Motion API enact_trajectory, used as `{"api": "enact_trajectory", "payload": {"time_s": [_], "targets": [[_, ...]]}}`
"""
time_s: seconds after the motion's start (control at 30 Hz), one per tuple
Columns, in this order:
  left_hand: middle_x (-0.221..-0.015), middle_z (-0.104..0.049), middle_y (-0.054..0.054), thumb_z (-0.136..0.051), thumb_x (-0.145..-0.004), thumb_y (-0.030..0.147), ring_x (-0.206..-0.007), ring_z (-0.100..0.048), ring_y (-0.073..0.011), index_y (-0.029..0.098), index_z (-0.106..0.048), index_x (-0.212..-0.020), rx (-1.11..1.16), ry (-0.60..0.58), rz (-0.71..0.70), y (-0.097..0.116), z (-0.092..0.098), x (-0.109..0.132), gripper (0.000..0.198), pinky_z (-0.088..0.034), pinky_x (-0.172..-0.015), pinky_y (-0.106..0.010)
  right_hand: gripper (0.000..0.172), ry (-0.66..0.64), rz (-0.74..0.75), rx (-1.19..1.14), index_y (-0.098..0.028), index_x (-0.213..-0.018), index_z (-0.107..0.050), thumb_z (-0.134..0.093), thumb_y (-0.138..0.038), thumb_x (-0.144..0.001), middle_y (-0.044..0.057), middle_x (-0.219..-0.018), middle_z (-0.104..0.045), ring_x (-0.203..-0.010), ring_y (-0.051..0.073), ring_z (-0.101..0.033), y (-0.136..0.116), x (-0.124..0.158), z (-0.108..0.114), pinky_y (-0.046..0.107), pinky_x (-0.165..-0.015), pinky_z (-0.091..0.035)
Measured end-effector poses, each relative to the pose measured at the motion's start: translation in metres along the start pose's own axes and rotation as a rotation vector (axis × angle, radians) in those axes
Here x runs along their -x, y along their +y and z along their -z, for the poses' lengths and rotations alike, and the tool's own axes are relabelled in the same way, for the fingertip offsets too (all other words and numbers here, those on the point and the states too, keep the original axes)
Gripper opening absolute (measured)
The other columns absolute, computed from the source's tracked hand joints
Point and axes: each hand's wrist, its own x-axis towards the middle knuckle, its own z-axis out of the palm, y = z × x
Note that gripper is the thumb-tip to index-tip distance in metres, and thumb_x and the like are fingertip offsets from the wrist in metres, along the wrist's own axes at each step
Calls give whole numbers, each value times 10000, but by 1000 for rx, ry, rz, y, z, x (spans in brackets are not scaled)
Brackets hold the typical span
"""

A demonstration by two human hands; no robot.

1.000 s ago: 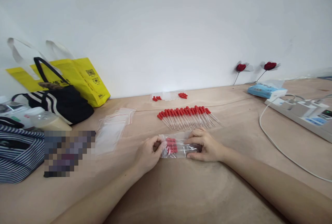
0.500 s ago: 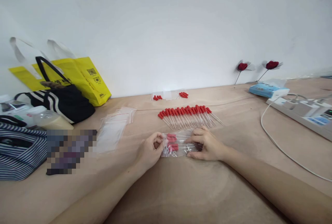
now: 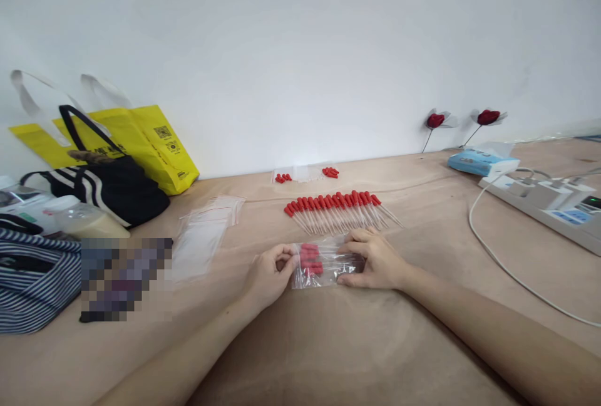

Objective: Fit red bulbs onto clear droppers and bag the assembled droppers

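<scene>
A small clear plastic bag [image 3: 323, 265] holding red-bulbed droppers lies on the tan table between my hands. My left hand [image 3: 270, 274] is curled and pinches the bag's left end. My right hand [image 3: 375, 260] grips the bag's right end with thumb and fingers. Just beyond the bag lies a row of several loose red-bulbed droppers [image 3: 340, 210]. A stack of empty clear bags [image 3: 204, 234] rests to the left. Two small groups of red bulbs [image 3: 307, 174] sit near the wall.
Left side: a yellow tote [image 3: 141, 143], a black striped bag [image 3: 113, 190], a striped cloth [image 3: 32, 287] and a bottle [image 3: 79, 221]. Right side: a power strip [image 3: 549, 205] with a white cable [image 3: 507, 268], a blue tissue pack [image 3: 481, 160], two red flowers [image 3: 462, 119].
Both hands stay on the bag; the fingers shift slightly along its ends. The view wobbles a little.
</scene>
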Motion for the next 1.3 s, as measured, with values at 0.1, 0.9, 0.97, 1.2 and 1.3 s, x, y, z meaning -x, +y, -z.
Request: {"api": "enact_trajectory", "payload": {"time_s": [0.1,0.9,0.97,1.2,1.3], "targets": [[-660,-660,14,-500,-755,376,-570,-558,-124,184,-622,-719,-28,-26,-29,1,-2,1,230,-382,-523,-208,444,0,-15,-8,-192,-924,-628,-655,-509,-615,40,-843,-593,-749,169,-558,2,0,0,330,-714,-378],[-544,-480,45,-574,-658,468,-504,-411,-98,156,-547,-725,-12,-361,125,13,29,-10,320,-304,-464,-200,382,-62,149,-288,-165,-987,-611,-662,-370,-668,82,-926,-557,-827,176,-536,-1,0,-3,314,-727,-457],[-537,-468,43,-558,-663,461,-506,-400,-94,156,-515,-647,39,-420,129,20,34,-6,308,-306,-469,-202,377,-66,162,-285,-171,-992,-610,-657,-367,-674,81,-929,-561,-833,178,-535,-1,-1,-3,320,-734,-457],[-582,-500,32,-508,-699,479,-540,-454,-110,169,-502,-692,-4,-329,162,21,34,5,310,-342,-495,-214,372,-91,172,-278,-156,-999,-607,-644,-361,-691,93,-942,-566,-850,185,-538,-2,-2,-2,329,-753,-456],[-669,-561,19,-584,-632,509,-589,-499,-128,170,-522,-846,-70,-315,134,26,24,6,406,-354,-501,-215,370,-102,175,-283,-153,-1012,-602,-632,-360,-707,94,-942,-570,-850,184,-540,-3,-2,-3,329,-754,-457]]}}
